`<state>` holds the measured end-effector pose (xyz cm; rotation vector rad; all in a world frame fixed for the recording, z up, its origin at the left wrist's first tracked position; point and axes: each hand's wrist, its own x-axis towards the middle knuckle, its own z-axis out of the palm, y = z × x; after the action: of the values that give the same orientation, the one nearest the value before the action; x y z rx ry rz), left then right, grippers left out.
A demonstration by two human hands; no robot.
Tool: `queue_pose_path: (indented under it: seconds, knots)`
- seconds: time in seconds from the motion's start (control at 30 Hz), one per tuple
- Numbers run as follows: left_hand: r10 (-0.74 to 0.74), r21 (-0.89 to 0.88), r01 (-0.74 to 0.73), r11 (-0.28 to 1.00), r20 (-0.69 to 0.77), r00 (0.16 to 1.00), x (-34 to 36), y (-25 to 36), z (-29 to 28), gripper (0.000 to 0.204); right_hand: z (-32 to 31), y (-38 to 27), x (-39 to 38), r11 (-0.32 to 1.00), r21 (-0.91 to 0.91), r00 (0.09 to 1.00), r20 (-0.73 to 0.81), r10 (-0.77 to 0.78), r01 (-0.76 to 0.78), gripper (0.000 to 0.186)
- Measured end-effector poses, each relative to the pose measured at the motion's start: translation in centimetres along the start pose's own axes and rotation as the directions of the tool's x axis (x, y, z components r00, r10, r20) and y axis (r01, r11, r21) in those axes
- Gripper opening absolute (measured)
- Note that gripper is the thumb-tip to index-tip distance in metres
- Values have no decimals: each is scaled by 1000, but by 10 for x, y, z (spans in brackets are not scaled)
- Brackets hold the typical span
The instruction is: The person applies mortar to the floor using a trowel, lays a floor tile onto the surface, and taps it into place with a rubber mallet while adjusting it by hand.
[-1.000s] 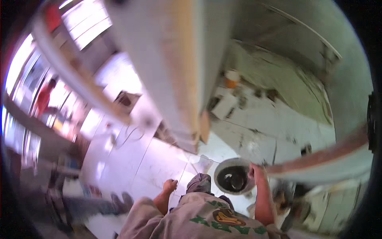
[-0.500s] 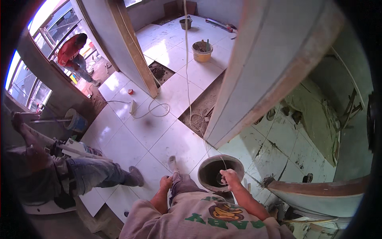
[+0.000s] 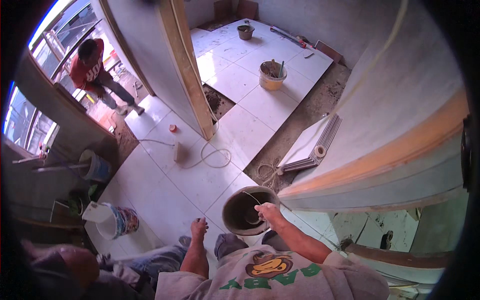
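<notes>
Two bare hands reach out in front of a person in a beige printed shirt (image 3: 270,282), over a white tiled floor (image 3: 185,187). The right hand (image 3: 270,212) is closed on the thin handle (image 3: 251,197) of a dark grey bucket (image 3: 232,212). That bucket is at the near end of the floor, just ahead of the person's legs, its mouth facing up; whether its base touches the tiles cannot be told. The left hand (image 3: 199,226) is apart from the bucket, fingers curled inward; how tightly, and whether anything is inside them, cannot be told.

Along the floor's right edge runs a strip of bare earth (image 3: 332,92). A stack of tiles (image 3: 300,145) lies by the right wall (image 3: 395,115), with a ring-shaped roll (image 3: 320,150) on it. A pale cord (image 3: 227,164) loops over the tiles near the foot of a wooden post (image 3: 192,85). Close to the right edge, farther off, stands a yellow and white bucket (image 3: 271,84) with things in it; a small dark bucket (image 3: 245,34) stands toward the far edge. By the left edge is a white bucket (image 3: 126,222) with coloured print. One co-worker in a red top (image 3: 92,65) bends beyond that edge; another, in jeans (image 3: 157,260), is at the near left corner.
</notes>
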<state>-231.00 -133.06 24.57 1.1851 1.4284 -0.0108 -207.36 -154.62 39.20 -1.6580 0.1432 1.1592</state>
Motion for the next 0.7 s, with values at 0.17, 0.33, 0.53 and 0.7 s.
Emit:
queue_pose_path:
  seconds: [0.17, 0.33, 0.53, 0.7]
  knots:
    - [96, -64, -99, 993, -56, 994, 43, 107, -3, 34, 20, -88, 68, 994, 96, 996, 70, -59, 52, 21]
    - [-36, -56, 36, 998, -8, 999, 87, 126, 8, 30, 36, -173, 146, 979, 196, 991, 116, -72, 48, 22]
    - [-37, -46, 39, 998, 47, 998, 109, 238, 53, 34, -4, -252, 242, 963, 264, 999, 10, -50, 46, 20]
    - [128, 29, -136, 990, 190, 973, 164, 359, 106, 40, -71, -312, 295, 908, 416, 983, -181, 28, 51, 18]
